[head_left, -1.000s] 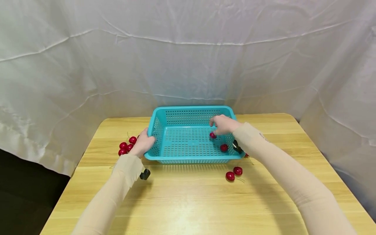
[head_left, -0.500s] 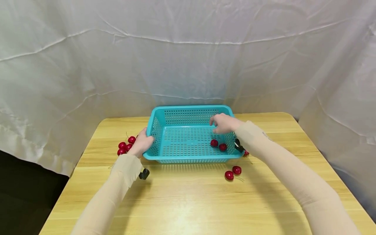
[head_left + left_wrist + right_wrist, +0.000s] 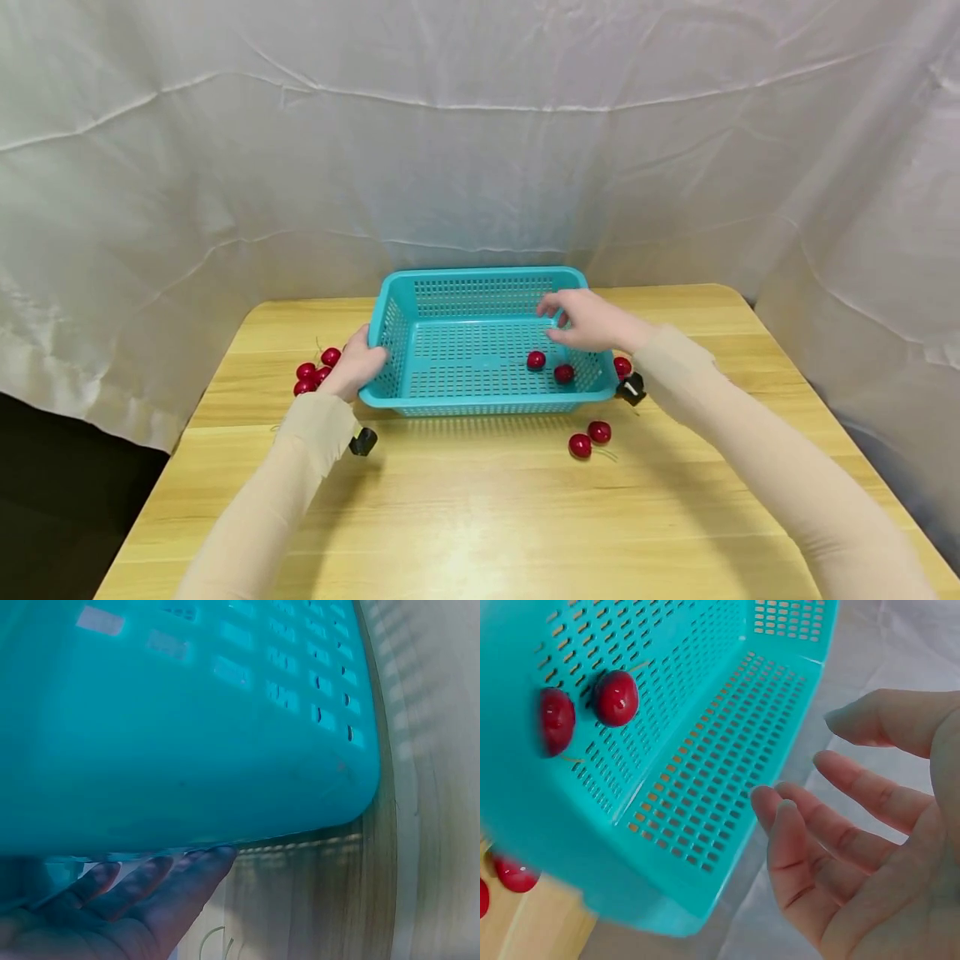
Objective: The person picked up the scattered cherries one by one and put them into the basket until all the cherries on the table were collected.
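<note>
A turquoise perforated plastic basket (image 3: 480, 407) stands at the back of the table, two cherries lying near the right end of its floor: one cherry (image 3: 536, 360) and another cherry (image 3: 564, 373). My left hand (image 3: 358, 365) grips the basket's left rim, thumb on top; in the left wrist view its fingers (image 3: 176, 889) lie along the outer wall. Over the basket's right end is my right hand (image 3: 592, 321), with nothing in it. The right wrist view shows the right hand's fingers (image 3: 847, 832) loosely bent and apart from the thumb, beside the basket wall.
Several cherries (image 3: 306, 372) lie in a cluster left of the basket. Two more, a cherry (image 3: 580, 446) and a cherry (image 3: 599, 432), lie in front of its right corner. Another cherry (image 3: 622, 367) sits just right of the basket. A pale cloth (image 3: 480, 167) hangs behind the table (image 3: 465, 517).
A cherry has dropped from under my right hand and rolled forward and left on the basket floor. The right hand has since drawn slightly right toward the rim. My left hand keeps its grip.
</note>
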### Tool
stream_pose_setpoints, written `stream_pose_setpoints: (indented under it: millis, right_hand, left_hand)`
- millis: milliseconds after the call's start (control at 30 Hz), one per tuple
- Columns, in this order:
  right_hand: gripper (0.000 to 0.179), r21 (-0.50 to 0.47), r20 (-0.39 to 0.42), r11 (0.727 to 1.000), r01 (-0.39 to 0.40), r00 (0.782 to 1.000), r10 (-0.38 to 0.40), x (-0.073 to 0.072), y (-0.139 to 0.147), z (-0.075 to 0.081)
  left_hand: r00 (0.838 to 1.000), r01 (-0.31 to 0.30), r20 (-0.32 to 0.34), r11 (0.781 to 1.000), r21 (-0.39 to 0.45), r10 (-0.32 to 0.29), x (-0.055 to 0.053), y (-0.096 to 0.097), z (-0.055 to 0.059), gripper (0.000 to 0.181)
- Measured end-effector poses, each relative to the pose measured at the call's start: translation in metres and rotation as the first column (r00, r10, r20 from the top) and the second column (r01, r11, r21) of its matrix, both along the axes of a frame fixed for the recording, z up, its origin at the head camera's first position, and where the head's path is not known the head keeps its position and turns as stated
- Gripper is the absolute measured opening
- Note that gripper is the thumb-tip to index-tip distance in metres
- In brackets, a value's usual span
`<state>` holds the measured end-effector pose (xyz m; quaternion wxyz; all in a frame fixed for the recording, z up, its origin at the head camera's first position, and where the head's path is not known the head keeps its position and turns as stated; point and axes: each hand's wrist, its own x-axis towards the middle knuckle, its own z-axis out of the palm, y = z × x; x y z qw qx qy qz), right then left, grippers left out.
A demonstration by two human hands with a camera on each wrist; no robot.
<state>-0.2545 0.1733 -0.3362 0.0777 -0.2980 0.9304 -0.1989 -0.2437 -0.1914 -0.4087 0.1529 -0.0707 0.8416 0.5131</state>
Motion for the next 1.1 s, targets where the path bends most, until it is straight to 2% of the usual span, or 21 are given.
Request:
stream_pose_setpoints:
  millis: [167,367,467,567,733,933,1033,1100]
  right_hand:
    - [0.031,-0.096,-0.062,0.995,0.035,0.997,-0.041,0.021,0.021,-0.002]
    - [0.030,-0.189,-0.086,0.976,0.110,0.988,-0.129,0.049,0.047,-0.010]
    - [0.028,-0.221,-0.097,0.965,0.143,0.981,-0.167,0.061,0.061,-0.020]
    - [0.028,-0.234,-0.128,0.961,0.146,0.975,-0.179,0.071,0.073,-0.033]
    - [0.030,-0.219,-0.156,0.971,0.096,0.979,-0.132,0.086,0.082,-0.056]
    - [0.036,-0.151,-0.093,0.988,0.018,0.995,-0.033,0.106,0.082,-0.072]
    - [0.036,-0.123,-0.085,0.992,-0.023,0.996,0.013,0.110,0.078,-0.078]
    - [0.034,-0.105,-0.093,0.994,-0.042,0.995,0.032,0.110,0.076,-0.084]
  left_hand:
    - [1.000,0.015,0.012,1.000,-0.006,-0.015,-0.001,-0.004,0.001,0.065]
    - [0.999,0.034,0.022,0.998,-0.050,-0.033,-0.001,-0.019,0.004,0.068]
    - [0.999,0.048,0.001,0.995,-0.088,-0.048,0.003,-0.027,0.005,0.069]
    - [0.996,0.067,-0.053,0.985,-0.158,-0.076,0.011,-0.033,0.006,0.069]
    - [0.980,0.069,-0.160,0.956,-0.284,-0.118,0.026,-0.039,0.008,0.070]
    - [0.953,0.039,-0.266,0.932,-0.359,-0.142,0.043,-0.039,0.009,0.072]
    - [0.935,0.017,-0.317,0.914,-0.404,-0.157,0.048,-0.036,0.008,0.069]
    - [0.930,0.005,-0.332,0.906,-0.423,-0.160,0.049,-0.034,0.006,0.066]
